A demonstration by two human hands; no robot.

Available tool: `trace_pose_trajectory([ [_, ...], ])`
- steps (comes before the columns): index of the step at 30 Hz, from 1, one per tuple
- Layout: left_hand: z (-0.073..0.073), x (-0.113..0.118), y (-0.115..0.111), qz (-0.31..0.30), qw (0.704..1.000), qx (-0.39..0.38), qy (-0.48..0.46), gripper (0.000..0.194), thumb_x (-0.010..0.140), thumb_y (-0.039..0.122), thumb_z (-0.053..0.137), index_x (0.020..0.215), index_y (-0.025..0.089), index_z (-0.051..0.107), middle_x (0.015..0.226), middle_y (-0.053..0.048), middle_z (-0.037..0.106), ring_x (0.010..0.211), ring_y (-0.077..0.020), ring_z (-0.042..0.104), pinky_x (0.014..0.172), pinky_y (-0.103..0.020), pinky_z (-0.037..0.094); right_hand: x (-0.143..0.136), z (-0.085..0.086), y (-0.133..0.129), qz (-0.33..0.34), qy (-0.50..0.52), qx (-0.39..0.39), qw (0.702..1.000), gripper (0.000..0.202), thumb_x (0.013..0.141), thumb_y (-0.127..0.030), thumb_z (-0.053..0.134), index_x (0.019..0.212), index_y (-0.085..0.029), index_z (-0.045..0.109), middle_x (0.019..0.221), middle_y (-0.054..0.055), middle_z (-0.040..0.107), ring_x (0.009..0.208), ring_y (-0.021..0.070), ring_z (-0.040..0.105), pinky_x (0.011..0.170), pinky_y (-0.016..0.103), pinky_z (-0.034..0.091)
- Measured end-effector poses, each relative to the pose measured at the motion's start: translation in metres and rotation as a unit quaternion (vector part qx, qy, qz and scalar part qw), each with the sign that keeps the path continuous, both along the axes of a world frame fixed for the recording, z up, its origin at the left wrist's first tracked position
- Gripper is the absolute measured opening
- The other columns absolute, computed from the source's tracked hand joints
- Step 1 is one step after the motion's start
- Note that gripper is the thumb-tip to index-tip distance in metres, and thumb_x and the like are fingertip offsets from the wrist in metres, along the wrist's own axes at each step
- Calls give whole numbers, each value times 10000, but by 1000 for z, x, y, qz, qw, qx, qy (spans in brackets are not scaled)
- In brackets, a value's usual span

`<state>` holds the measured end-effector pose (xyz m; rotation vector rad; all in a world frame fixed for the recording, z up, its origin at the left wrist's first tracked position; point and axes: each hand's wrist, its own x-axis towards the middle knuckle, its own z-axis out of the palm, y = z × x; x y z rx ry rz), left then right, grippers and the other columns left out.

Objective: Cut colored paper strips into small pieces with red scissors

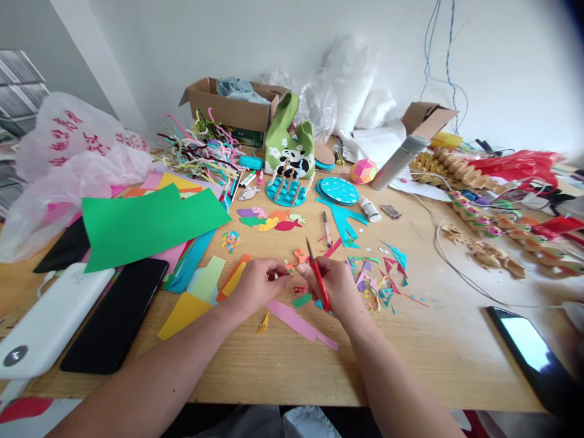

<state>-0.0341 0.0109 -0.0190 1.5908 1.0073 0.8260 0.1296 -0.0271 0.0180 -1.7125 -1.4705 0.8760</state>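
Note:
My right hand is closed around a pair of red-handled scissors, their dark blades pointing up and away from me. Facing it, my left hand has its fingertips pinched together; whatever lies between them is too small to make out. Small orange paper pieces lie just beyond my fingers. Under and between my hands rest a pink paper strip, a green scrap and a small yellow scrap. Several cut paper fish lie farther back, near a pile of tiny confetti bits.
Coloured paper sheets, a power bank and a black phone are at left. Mixed scraps lie right of my hands. Behind stand a green panda bag, a glue bottle and a grey flask. Another phone lies right.

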Motion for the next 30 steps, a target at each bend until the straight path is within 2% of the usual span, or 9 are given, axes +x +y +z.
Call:
trace_pose_trajectory([
  [3,-8,1,-2,-19,994,85,63,85,761,174,613,710,179,680,680,-11,646,583,-119,522,558,-249,378,4,9,0,-77,37,27,996,503,739,-622,637,553,-180,485,402,-3,530,342,110,475,354,196,337],
  [6,-10,0,-3,-36,982,153,107,107,782,147,599,760,189,695,722,-18,654,674,-146,567,629,-270,421,8,13,1,-115,30,41,992,480,773,-603,607,568,-183,493,436,7,552,369,128,518,377,206,370],
  [9,-8,-2,-1,-11,964,225,141,185,774,84,589,872,190,705,847,-43,669,846,-187,580,782,-323,455,12,6,7,-121,-27,66,990,381,801,-518,603,632,-188,516,508,15,591,464,160,584,453,230,409],
  [12,-8,-3,2,18,945,271,183,239,773,72,595,962,179,695,943,-68,645,954,-221,539,853,-364,458,14,-8,14,-82,-126,115,982,186,792,-349,591,707,-200,519,638,34,641,587,190,615,535,261,425],
  [15,-11,-2,5,19,931,289,222,217,800,121,605,996,173,686,968,-81,624,973,-235,511,867,-383,463,15,-22,21,-29,-185,170,967,75,780,-272,533,781,-202,506,808,94,669,756,236,625,665,326,456],
  [17,-13,-1,6,16,924,297,241,209,827,149,588,1011,172,683,968,-85,617,968,-236,502,869,-386,462,16,-28,24,-18,-192,180,965,63,786,-263,513,794,-205,490,833,107,667,786,249,617,692,345,457],
  [23,-12,5,6,-3,904,308,296,214,864,163,535,1019,161,682,941,-91,624,947,-244,506,841,-383,454,19,-35,27,-48,-199,205,957,55,798,-240,519,809,-201,483,833,96,647,786,243,598,693,338,447],
  [30,-7,8,6,-12,891,315,327,173,846,134,523,895,160,687,914,-105,627,932,-259,521,809,-391,439,17,-37,25,-37,-199,229,952,54,818,-234,517,794,-197,486,792,68,606,753,221,571,687,327,436],
])
